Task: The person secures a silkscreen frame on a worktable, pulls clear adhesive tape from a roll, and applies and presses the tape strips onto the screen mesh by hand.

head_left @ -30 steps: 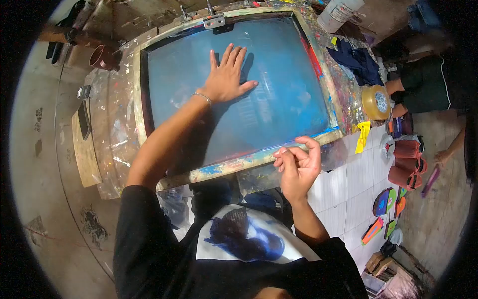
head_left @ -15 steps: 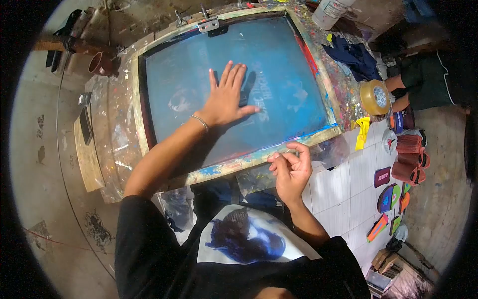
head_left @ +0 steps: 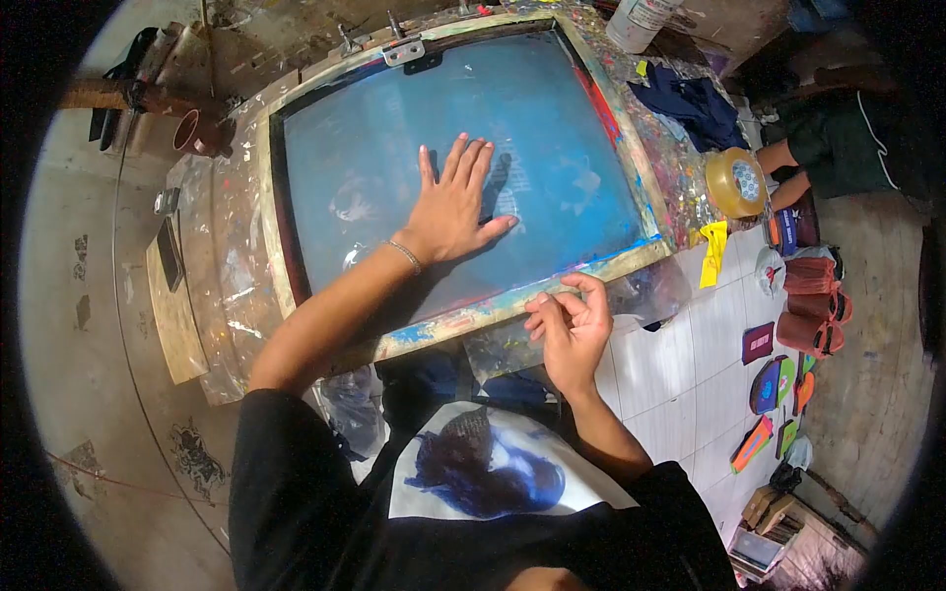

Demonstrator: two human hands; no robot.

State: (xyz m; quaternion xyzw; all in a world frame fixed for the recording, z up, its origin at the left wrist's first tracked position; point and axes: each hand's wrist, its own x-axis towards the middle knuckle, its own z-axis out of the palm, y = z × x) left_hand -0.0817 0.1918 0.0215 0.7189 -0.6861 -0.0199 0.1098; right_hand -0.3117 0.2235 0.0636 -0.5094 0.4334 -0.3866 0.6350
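A silkscreen frame (head_left: 440, 330) with blue-grey mesh (head_left: 394, 128) lies before me on a paint-spattered table. My left hand (head_left: 449, 209) is spread flat over the middle of the mesh, its fingers pointing to the far side. Whether the palm presses on the mesh or hovers just above it, I cannot tell. Faint pale print shapes show in the mesh around it. My right hand (head_left: 572, 330) is at the frame's near edge, fingers curled and thumb against them; anything pinched there is too small to make out. A metal hinge clamp (head_left: 404, 53) grips the frame's far side.
Right of the frame are a roll of clear tape (head_left: 735, 183), dark blue cloth (head_left: 690, 106), a yellow strip (head_left: 713, 253) and a white tub (head_left: 639, 24). A brown cup (head_left: 193, 132) stands left. Colourful pouches (head_left: 765, 386) lie on the tiled floor; another person's legs (head_left: 786, 172) show beyond.
My left hand has slid slightly toward me and to the right over the mesh. The pale lettering beside it looks fainter. My right hand stays curled at the near edge.
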